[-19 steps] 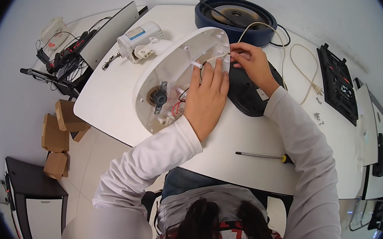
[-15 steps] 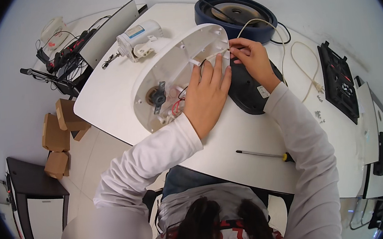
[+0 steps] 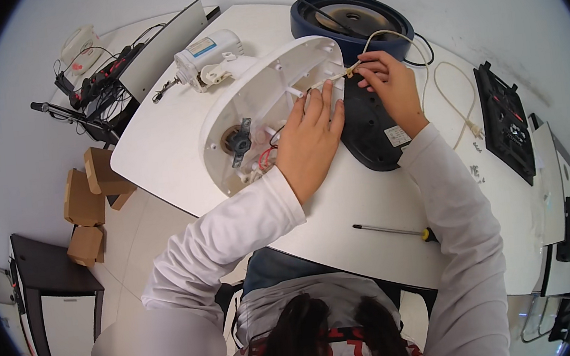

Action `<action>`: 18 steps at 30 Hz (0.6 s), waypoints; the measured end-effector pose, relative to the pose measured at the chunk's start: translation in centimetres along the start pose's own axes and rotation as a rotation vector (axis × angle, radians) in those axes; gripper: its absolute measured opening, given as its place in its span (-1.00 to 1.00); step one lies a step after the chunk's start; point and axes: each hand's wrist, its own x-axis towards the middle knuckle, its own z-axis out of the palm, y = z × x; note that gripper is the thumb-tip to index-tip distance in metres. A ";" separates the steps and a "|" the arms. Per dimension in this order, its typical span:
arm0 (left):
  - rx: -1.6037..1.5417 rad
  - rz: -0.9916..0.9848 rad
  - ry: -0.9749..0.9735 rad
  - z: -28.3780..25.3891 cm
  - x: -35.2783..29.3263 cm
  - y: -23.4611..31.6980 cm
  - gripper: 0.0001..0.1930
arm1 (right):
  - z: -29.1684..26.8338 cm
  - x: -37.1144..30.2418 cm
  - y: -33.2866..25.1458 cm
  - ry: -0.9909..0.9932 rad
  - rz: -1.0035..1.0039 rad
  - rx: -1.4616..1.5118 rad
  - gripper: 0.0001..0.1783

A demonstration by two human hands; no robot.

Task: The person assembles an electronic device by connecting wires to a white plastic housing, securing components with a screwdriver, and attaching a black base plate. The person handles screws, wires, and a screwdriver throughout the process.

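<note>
A white oval plastic housing (image 3: 213, 126) lies with its hollow side up, tilted on the table. Inside are a dark metal coupling piece (image 3: 241, 142) and red wires (image 3: 267, 156). My left hand (image 3: 309, 144) rests over the housing with fingers stretched out, its fingertips at the cord inside the far end. Just past the housing's right rim, my right hand (image 3: 387, 87) pinches the cream power cord (image 3: 362, 50) between thumb and fingers. A black base cover (image 3: 367, 124) lies partly under the housing, below my right hand.
A white motor unit (image 3: 209, 54) sits behind the housing, and a dark blue round bowl-like part (image 3: 392, 43) stands at the back. Rightward lie the plug (image 3: 477, 131), loose screws (image 3: 475, 173) and a black tool case (image 3: 507, 123). A screwdriver (image 3: 395, 230) is near the front edge.
My right hand has moved a little right and away from the housing's rim, with the cord between its fingers. My left hand stays almost in place.
</note>
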 end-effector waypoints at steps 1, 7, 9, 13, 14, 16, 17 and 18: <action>0.000 0.001 0.002 0.0 0.0 0.0 -0.55 | -0.3 -0.1 0.0 0.015 -0.026 0.005 -0.83; -0.003 -0.002 0.011 -0.1 0.0 0.1 -0.56 | -0.4 -1.3 -1.5 0.114 -0.360 -0.251 -0.89; 0.004 -0.004 0.012 -0.1 -0.1 0.1 -0.56 | 0.7 -1.7 -1.3 0.065 -0.329 -0.148 -0.89; 0.010 0.006 0.016 -0.2 0.1 0.1 -0.56 | 1.5 -1.6 -1.1 0.036 -0.375 -0.240 -0.87; 0.005 0.005 0.020 -0.2 0.1 0.1 -0.56 | 1.7 -1.7 -1.2 0.047 -0.377 -0.280 -0.89; -0.001 0.003 0.027 -0.1 0.1 0.1 -0.56 | 2.1 -1.7 -1.2 0.118 -0.535 -0.458 -0.90; -0.003 0.002 0.031 -0.1 0.1 0.1 -0.57 | 2.3 -1.7 -1.2 0.154 -0.613 -0.547 -0.91; -0.004 0.001 0.034 0.0 0.1 0.1 -0.57 | 2.5 -1.8 -1.5 0.167 -0.630 -0.586 -0.92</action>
